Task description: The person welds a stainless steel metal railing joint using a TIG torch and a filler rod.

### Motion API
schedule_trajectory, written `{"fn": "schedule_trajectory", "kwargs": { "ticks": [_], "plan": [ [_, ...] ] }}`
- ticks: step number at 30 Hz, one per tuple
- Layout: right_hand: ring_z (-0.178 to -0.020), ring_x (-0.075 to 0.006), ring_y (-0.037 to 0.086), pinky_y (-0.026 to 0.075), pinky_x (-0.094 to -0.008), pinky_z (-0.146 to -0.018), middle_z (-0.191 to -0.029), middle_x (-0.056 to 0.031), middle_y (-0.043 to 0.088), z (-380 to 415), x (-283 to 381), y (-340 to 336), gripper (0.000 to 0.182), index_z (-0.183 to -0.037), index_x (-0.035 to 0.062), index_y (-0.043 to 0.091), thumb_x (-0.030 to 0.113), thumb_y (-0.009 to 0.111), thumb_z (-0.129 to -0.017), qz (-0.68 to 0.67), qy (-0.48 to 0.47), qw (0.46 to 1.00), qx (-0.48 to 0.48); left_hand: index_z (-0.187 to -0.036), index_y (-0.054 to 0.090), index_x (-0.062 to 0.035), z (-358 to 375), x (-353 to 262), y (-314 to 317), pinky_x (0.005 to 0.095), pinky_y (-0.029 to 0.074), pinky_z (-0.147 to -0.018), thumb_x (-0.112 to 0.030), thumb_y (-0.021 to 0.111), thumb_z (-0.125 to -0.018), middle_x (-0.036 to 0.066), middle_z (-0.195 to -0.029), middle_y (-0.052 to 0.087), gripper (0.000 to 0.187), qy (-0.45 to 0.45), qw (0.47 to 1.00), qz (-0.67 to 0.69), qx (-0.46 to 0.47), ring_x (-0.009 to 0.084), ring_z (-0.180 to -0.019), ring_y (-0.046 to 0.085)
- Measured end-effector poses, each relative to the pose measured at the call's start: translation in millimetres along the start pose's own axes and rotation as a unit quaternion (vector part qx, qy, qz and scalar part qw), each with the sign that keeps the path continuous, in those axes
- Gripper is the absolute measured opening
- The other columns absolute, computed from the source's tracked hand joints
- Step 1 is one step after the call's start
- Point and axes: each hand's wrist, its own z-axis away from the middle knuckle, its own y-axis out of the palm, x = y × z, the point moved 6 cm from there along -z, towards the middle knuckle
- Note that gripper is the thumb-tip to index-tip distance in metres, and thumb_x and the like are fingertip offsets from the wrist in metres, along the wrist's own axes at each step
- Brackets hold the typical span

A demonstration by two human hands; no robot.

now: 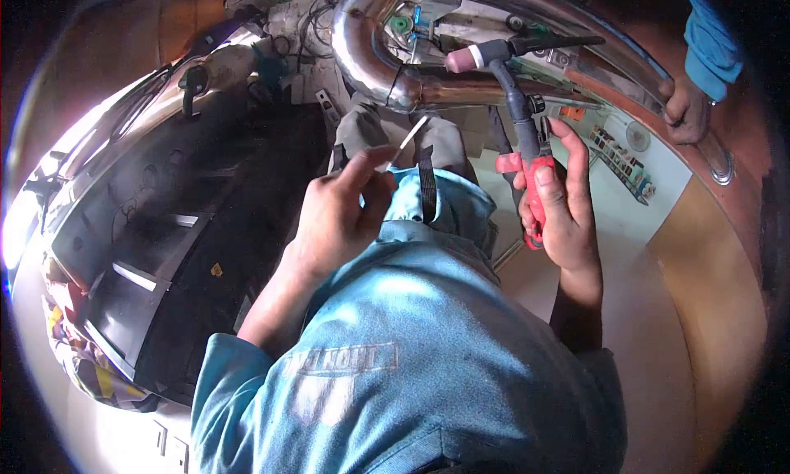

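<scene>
My right hand (564, 198) is wrapped round the red handle of a TIG welding torch (524, 132). Its pink ceramic cup (461, 60) points left, and a black back cap (559, 41) sticks out to the right. My thumb lies along the handle and the forefinger is raised beside the torch neck. In my left hand (341, 202) a short, thin, pale rod (411, 141) is pinched between thumb and fingers, its free end pointing up and right. The rod and torch are apart. A bent shiny metal pipe (362, 54) lies just beyond both hands.
Another person's hand (687, 112), in a blue sleeve, rests on the pipework at the right. A black case-like object (181, 268) stands on my left. Cables (309, 30) and a spirit level (327, 110) lie beyond. A wall fan (638, 135) shows at right.
</scene>
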Motion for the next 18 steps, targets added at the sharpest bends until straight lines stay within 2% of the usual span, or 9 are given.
{"fn": "schedule_trajectory", "kwargs": {
  "ticks": [4,7,8,9,11,13,15,18],
  "plan": [
    [-0.053,-0.0041,0.043,0.038,-0.0179,-0.047,-0.095,-0.0096,0.063,-1,2,-1,0.050,-0.144,0.0109,0.025,0.031,0.045,-0.103,-0.015,0.046,0.999,0.015,-0.113,0.057,0.0016,-2,-5,9,0.0290,0.053,-0.072,0.009,0.051,-0.081,0.012,-0.082,0.068,0.033,0.021,0.999,-0.006,0.035,0.0197,-0.081,0.071],
    [-0.052,-0.0043,0.043,0.037,-0.0184,-0.047,-0.091,-0.0087,0.061,-1,-1,-1,0.051,-0.145,0.0109,0.024,0.031,0.045,-0.103,-0.021,0.056,0.998,0.026,-0.106,0.060,-0.0030,-7,1,17,0.0347,0.051,-0.064,0.002,0.059,-0.077,0.010,-0.073,0.063,0.030,0.108,0.991,0.070,0.042,0.0240,-0.071,0.066],
    [-0.052,-0.0044,0.043,0.037,-0.0185,-0.047,-0.091,-0.0087,0.061,-2,-2,-1,0.051,-0.145,0.0109,0.024,0.031,0.046,-0.103,-0.021,0.052,0.998,0.027,-0.099,0.061,-0.0017,-11,0,22,0.0341,0.050,-0.067,0.002,0.056,-0.073,0.011,-0.074,0.059,0.027,0.108,0.989,0.090,0.055,0.0244,-0.071,0.062],
    [-0.052,-0.0045,0.043,0.037,-0.0185,-0.047,-0.091,-0.0086,0.060,-2,-6,-2,0.051,-0.145,0.0110,0.024,0.031,0.046,-0.103,-0.021,0.050,0.998,0.029,-0.096,0.060,0.0001,-13,4,32,0.0353,0.050,-0.066,0.000,0.054,-0.074,0.013,-0.076,0.059,0.023,0.063,0.987,0.118,0.084,0.0253,-0.070,0.062],
    [-0.053,-0.0047,0.043,0.037,-0.0187,-0.047,-0.090,-0.0086,0.059,0,-9,-3,0.053,-0.146,0.0112,0.023,0.031,0.046,-0.103,-0.019,0.054,0.998,0.034,-0.094,0.060,0.0013,-23,0,47,0.0359,0.050,-0.065,-0.003,0.053,-0.073,0.014,-0.077,0.058,0.022,0.114,0.979,0.115,0.120,0.0266,-0.069,0.061],
    [-0.053,-0.0050,0.044,0.037,-0.0188,-0.047,-0.090,-0.0086,0.058,3,-10,-5,0.054,-0.146,0.0114,0.022,0.031,0.047,-0.103,-0.015,0.065,0.997,0.037,-0.091,0.062,0.0020,-26,3,66,0.0391,0.049,-0.067,-0.006,0.056,-0.070,0.017,-0.082,0.059,0.023,0.113,0.979,0.114,0.130,0.0326,-0.075,0.060],
    [-0.053,-0.0051,0.044,0.038,-0.0190,-0.047,-0.090,-0.0089,0.058,7,-11,-3,0.055,-0.147,0.0115,0.022,0.032,0.047,-0.102,-0.027,0.065,0.997,0.026,-0.095,0.063,0.0017,-30,6,83,0.0399,0.050,-0.067,-0.007,0.057,-0.072,0.018,-0.084,0.060,0.025,0.082,0.973,0.137,0.165,0.0339,-0.076,0.061],
    [-0.053,-0.0053,0.044,0.038,-0.0192,-0.048,-0.090,-0.0092,0.058,10,-10,4,0.056,-0.147,0.0114,0.021,0.032,0.048,-0.102,-0.036,0.068,0.997,0.015,-0.099,0.063,0.0021,-34,6,92,0.0408,0.049,-0.070,-0.012,0.056,-0.076,0.020,-0.087,0.061,0.027,0.192,0.962,0.141,0.137,0.0361,-0.080,0.061]
  ]
}}
